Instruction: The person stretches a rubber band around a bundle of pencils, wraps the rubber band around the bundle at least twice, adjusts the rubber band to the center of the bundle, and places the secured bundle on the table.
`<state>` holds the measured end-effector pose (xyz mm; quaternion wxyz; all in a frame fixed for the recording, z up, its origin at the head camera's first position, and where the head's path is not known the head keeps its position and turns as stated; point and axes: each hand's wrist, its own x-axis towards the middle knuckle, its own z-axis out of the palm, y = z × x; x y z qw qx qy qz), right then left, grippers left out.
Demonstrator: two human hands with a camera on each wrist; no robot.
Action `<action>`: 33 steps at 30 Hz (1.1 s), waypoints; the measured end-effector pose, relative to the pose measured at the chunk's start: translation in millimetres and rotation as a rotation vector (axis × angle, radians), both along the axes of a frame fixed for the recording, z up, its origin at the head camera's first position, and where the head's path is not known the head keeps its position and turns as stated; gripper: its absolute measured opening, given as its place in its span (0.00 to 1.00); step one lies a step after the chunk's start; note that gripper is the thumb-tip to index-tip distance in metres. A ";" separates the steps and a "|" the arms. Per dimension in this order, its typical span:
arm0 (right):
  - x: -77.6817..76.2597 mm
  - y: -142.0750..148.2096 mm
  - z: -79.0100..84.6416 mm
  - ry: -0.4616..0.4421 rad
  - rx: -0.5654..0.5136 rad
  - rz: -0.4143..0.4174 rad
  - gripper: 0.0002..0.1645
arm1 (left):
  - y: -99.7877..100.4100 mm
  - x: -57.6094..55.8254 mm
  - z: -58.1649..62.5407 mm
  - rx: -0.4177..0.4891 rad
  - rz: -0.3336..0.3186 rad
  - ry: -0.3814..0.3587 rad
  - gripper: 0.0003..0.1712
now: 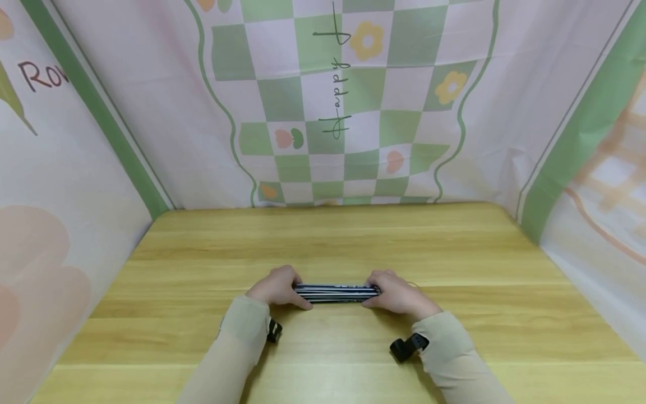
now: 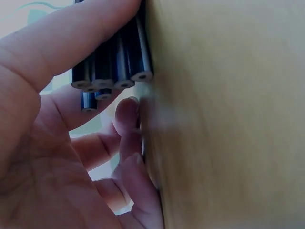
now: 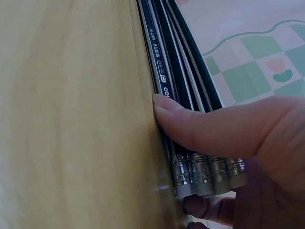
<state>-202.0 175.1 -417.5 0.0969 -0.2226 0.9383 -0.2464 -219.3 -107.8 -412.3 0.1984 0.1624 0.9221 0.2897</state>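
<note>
A bundle of dark pencils (image 1: 335, 293) with silvery stripes lies crosswise between both hands, low over the wooden table. My left hand (image 1: 280, 287) grips its left end between thumb and fingers. In the left wrist view the blunt, unsharpened pencil ends (image 2: 125, 82) point toward the palm. My right hand (image 1: 398, 292) pinches the other end, its thumb pressed across the pencil sides. Metal ferrules with whitish erasers (image 3: 200, 179) stick out below that thumb in the right wrist view. Pale lettering runs along one pencil (image 3: 157, 52).
The wood-grain table (image 1: 328, 247) spreads around the hands. A printed cloth (image 1: 323, 101) with green checks and flowers hangs behind it, with more cloth at both sides. Black wrist-worn devices (image 1: 406, 347) sit at the cuffs of the beige sleeves.
</note>
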 end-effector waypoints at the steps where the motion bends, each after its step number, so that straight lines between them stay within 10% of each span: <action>1: 0.0 -0.6 0.1 0.000 0.005 -0.001 0.13 | -0.3 0.0 -0.8 0.005 -0.005 0.001 0.22; 13: 0.9 0.5 1.1 -0.012 0.008 -0.033 0.12 | -1.6 -1.0 -3.7 0.041 -0.052 0.012 0.25; 24: -2.7 2.8 4.3 -0.154 -0.196 -0.051 0.11 | -1.1 6.1 6.1 0.060 0.035 -0.037 0.16; 33: -7.8 13.8 7.7 -0.330 -0.442 -0.105 0.24 | -6.9 5.1 2.8 0.405 0.074 -0.190 0.14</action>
